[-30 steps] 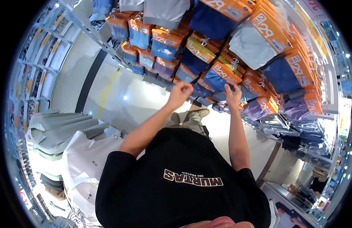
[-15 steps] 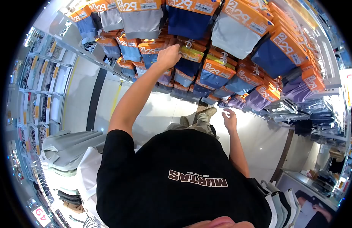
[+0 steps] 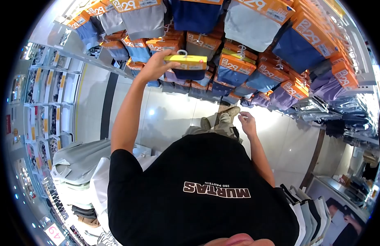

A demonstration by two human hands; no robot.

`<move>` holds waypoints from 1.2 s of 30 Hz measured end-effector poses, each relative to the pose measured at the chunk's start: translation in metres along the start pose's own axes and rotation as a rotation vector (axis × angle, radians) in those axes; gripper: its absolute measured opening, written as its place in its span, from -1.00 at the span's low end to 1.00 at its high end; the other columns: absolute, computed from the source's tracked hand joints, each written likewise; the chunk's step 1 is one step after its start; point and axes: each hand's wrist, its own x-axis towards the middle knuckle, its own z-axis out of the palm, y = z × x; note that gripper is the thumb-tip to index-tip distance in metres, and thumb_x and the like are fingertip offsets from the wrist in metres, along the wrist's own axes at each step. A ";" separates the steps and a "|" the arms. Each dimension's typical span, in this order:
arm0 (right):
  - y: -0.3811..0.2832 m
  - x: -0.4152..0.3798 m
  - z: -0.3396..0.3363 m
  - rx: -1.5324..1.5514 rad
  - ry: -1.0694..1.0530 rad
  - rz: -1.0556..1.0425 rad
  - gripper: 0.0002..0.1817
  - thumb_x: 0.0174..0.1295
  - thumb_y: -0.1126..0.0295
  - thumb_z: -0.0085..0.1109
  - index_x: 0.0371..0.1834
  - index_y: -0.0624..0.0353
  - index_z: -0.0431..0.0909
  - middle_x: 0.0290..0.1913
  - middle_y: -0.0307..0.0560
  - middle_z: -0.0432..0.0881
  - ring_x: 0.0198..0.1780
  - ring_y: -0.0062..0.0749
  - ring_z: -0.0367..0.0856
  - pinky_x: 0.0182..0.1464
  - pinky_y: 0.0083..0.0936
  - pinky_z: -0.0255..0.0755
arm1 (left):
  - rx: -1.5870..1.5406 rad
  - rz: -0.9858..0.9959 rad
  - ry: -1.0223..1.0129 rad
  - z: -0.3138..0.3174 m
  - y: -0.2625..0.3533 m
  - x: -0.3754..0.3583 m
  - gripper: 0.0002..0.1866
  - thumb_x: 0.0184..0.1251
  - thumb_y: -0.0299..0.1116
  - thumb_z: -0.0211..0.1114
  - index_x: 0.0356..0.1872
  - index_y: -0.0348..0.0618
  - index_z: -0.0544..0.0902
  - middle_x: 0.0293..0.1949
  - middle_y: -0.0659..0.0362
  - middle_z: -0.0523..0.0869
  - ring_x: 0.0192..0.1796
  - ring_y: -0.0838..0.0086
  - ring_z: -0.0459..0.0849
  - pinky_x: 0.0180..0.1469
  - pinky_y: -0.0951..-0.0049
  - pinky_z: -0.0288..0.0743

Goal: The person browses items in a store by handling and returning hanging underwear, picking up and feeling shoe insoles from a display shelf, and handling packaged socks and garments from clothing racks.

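My left hand [image 3: 159, 65] is closed on the left end of an underwear pack [image 3: 190, 63], a folded dark navy garment under a yellow and orange card with a white hook on top. The pack is held in front of the lower rack row, off its neighbours. Behind it hangs a grey pack [image 3: 201, 46], and orange-carded packs [image 3: 165, 44] hang just beyond my fingers. My right hand [image 3: 247, 122] hangs low at my side above the floor, its fingers loosely bent and apart, holding nothing.
Larger packs with orange "29" cards [image 3: 263, 28] hang in the row above. Grey shirts [image 3: 85, 158] stand behind my left arm, and hanging clothes [image 3: 307, 215] behind my right side. White shelves [image 3: 52, 88] line the left. Pale tiles [image 3: 169, 102] lie below.
My left hand has drawn the navy underwear pack out of the rack and moved left and slightly down with it. My right hand stays low. The view has shifted slightly.
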 end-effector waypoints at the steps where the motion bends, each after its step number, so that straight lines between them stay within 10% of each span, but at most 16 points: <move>1: -0.008 0.002 0.003 0.049 -0.028 0.022 -0.69 0.31 0.34 0.27 0.02 0.32 0.61 -0.11 -0.01 0.70 -0.15 -0.41 0.67 -0.10 -0.50 0.52 | -0.037 -0.206 -0.066 -0.003 0.011 -0.012 -0.62 0.30 -0.32 0.42 0.03 -0.33 0.59 -0.18 0.04 0.73 -0.12 0.43 0.67 -0.01 0.38 0.54; 12: -0.172 -0.006 0.038 0.217 -0.309 -0.334 -0.25 0.27 0.34 0.34 0.46 0.28 0.17 0.24 0.04 0.47 0.19 -0.34 0.52 0.23 -0.42 0.41 | -0.716 -0.305 -0.017 0.140 0.024 -0.088 -0.65 0.34 -0.28 0.41 -0.02 -0.33 0.61 -0.20 0.17 0.70 -0.14 0.55 0.63 -0.08 0.48 0.55; 18: -0.167 -0.004 0.040 0.645 -0.238 0.025 -0.57 0.41 0.40 0.16 0.28 0.29 0.34 0.11 -0.05 0.58 0.12 -0.45 0.56 0.21 -0.47 0.45 | -1.515 -0.566 0.218 0.194 0.054 -0.107 -0.55 0.43 -0.22 0.33 0.20 -0.29 0.52 0.03 0.15 0.67 0.06 0.53 0.62 0.14 0.46 0.52; 24: -0.152 -0.007 0.030 0.894 -0.099 0.257 -0.60 0.43 0.44 0.10 0.29 0.25 0.35 0.13 -0.06 0.57 0.16 -0.37 0.55 0.21 -0.43 0.44 | -1.271 -0.473 -0.022 0.217 0.059 -0.122 -0.63 0.50 -0.30 0.23 0.19 -0.32 0.56 0.00 0.18 0.71 -0.01 0.57 0.64 0.09 0.49 0.53; 29: -0.182 -0.026 0.044 0.694 0.059 -0.051 -0.49 0.45 0.50 0.05 0.44 0.29 0.23 0.23 0.00 0.48 0.17 -0.39 0.53 0.28 -0.41 0.42 | -1.256 -0.520 0.154 0.236 0.061 -0.116 -0.64 0.51 -0.25 0.21 0.15 -0.29 0.58 -0.05 0.21 0.72 -0.06 0.62 0.64 0.01 0.55 0.53; 36: -0.160 -0.020 0.023 0.195 -0.215 -0.131 -0.73 0.32 0.46 0.26 0.07 0.25 0.62 0.07 -0.08 0.57 0.09 -0.47 0.54 0.19 -0.52 0.39 | -1.602 -0.664 0.361 0.226 0.070 -0.107 -0.61 0.52 -0.16 0.18 0.12 -0.30 0.58 -0.06 0.17 0.72 -0.10 0.57 0.69 -0.03 0.52 0.57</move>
